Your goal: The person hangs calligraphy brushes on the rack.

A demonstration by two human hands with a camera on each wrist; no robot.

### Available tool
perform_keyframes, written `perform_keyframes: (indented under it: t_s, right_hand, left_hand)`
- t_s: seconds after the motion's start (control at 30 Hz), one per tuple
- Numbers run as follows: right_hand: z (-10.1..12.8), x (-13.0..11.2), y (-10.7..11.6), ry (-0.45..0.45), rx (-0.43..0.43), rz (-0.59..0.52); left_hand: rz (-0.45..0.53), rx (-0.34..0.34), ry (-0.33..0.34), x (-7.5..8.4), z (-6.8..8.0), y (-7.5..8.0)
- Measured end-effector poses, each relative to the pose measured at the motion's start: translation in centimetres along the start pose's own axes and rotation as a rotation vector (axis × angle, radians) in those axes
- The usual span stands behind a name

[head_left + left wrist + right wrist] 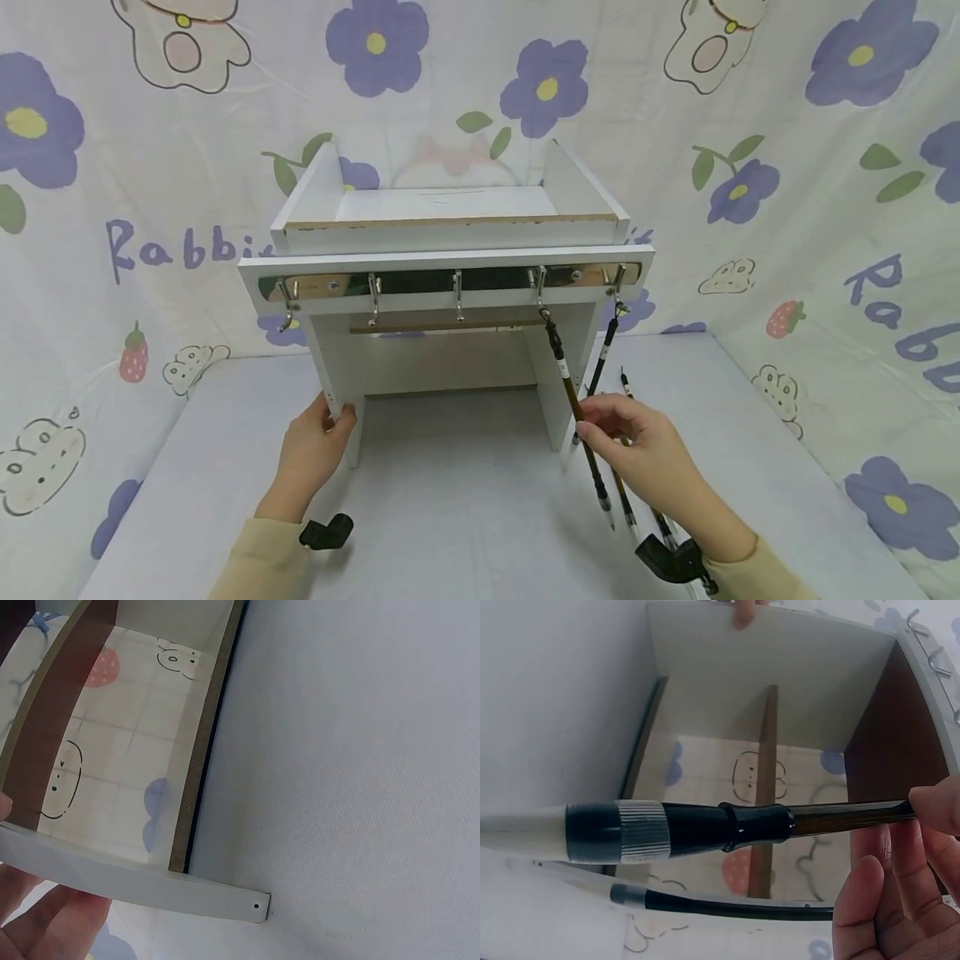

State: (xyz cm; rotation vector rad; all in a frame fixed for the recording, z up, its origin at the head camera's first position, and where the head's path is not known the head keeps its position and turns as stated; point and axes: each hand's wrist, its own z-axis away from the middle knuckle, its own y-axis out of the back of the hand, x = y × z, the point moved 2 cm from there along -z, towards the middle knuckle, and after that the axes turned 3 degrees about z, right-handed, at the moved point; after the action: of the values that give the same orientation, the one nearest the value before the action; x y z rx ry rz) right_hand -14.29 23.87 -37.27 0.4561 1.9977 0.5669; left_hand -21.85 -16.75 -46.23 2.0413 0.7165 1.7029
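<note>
Head view, lower left of the frame: my left hand [315, 446] grips the bottom of the left leg of the white rack [450, 250], thumb hooked over its front edge, steadying it on the grey table [465, 517]. At mid-frame a metal strip carries a row of hooks [457, 296] (three left ones bare). Right of centre, one calligraphy brush [573, 400] hangs by its loop from the fourth hook, and a second brush [603, 354] hangs from the fifth. At lower right, my right hand [637, 454] pinches the first brush's shaft between thumb and fingertips, with further brushes tucked under the palm. I judge the brush light and stiff, its lacquered shaft probably slippery and its white tip soft, so mid-shaft is where I'd hold it.
</note>
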Motion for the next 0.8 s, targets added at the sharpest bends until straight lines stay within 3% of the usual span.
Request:
perform_keyframes:
  t_s: [0.57,0.8]
  right_hand:
    - [-1.7,0.9,-2.1,-0.040,0.002,-0.025]
    - [-2.3,1.2,-3.0,-0.047,0.047,0.004]
  left_hand:
    - [-0.009,-0.002,-0.005,0.0,0.1,0.0]
    - [-0.004,0.001,-0.007,0.1,0.0,0.0]
